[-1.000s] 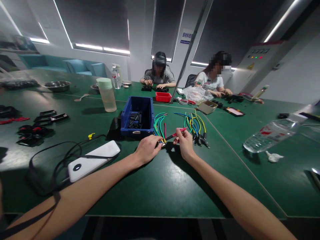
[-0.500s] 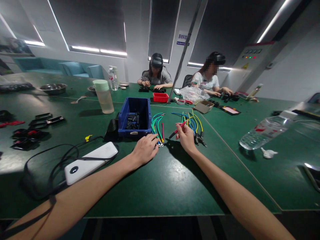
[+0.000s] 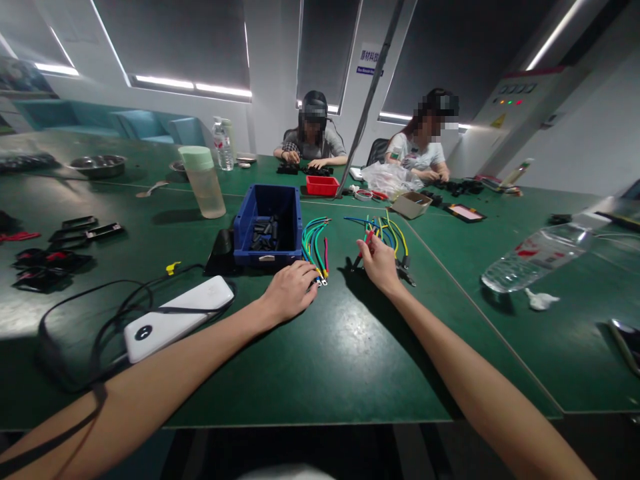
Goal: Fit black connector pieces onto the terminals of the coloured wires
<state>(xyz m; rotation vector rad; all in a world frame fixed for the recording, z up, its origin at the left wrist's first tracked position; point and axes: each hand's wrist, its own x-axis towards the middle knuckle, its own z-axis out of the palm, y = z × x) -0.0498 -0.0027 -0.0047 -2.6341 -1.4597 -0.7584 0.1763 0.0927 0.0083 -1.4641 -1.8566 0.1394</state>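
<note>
Change since earlier frame: right hand (image 3: 381,265) has carried the red wire (image 3: 364,245) away from the left bundle (image 3: 315,243) to the right bundle (image 3: 385,233).
Right grip: fingers clamped on the red wire, at the near edge of the right bundle.
Left grip: left hand (image 3: 290,292) rests on the counter (image 3: 320,360), fingers loosely apart at the left bundle's terminals, clasping nothing.
Progress: judged partway; both bundles lie beside the blue bin (image 3: 273,227), red wire not yet released.

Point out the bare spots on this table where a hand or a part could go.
Free: the green mat near the edge, between the two forearms, below the left hand and right hand; also the stretch between the right hand and the lying bottle. Crowded: around the blue bin, both wire bundles, and the power bank with its cables.
</note>
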